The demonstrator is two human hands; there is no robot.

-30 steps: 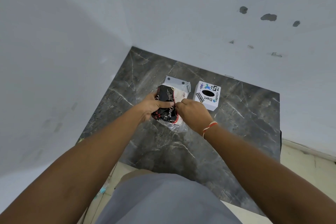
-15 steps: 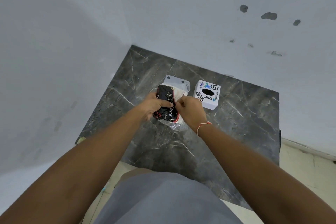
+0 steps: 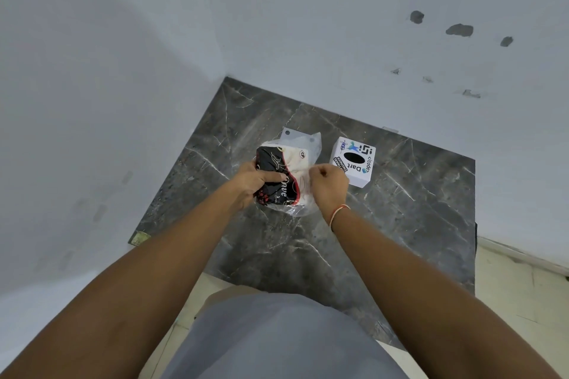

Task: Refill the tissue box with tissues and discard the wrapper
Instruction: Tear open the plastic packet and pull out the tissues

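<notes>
A pack of tissues (image 3: 292, 169) in a clear plastic wrapper with a black, red and cream print lies on the dark marble table (image 3: 400, 224). My left hand (image 3: 252, 183) grips the pack's left side, thumb across the black print. My right hand (image 3: 329, 184) is closed in a fist, pinching the wrapper at the pack's right side. To the right, touching nothing, stands a white cube tissue box (image 3: 354, 161) with a dark oval opening on top and printed logos.
The table sits in a corner between two pale walls (image 3: 308, 24). Its near edge and right edge drop to a light tiled floor (image 3: 508, 295). A grey garment (image 3: 277, 338) fills the bottom of the view.
My right hand has pulled to the right, away from my left hand, stretching the wrapper. The pack has lifted and turned slightly. The tissue box has not moved.
</notes>
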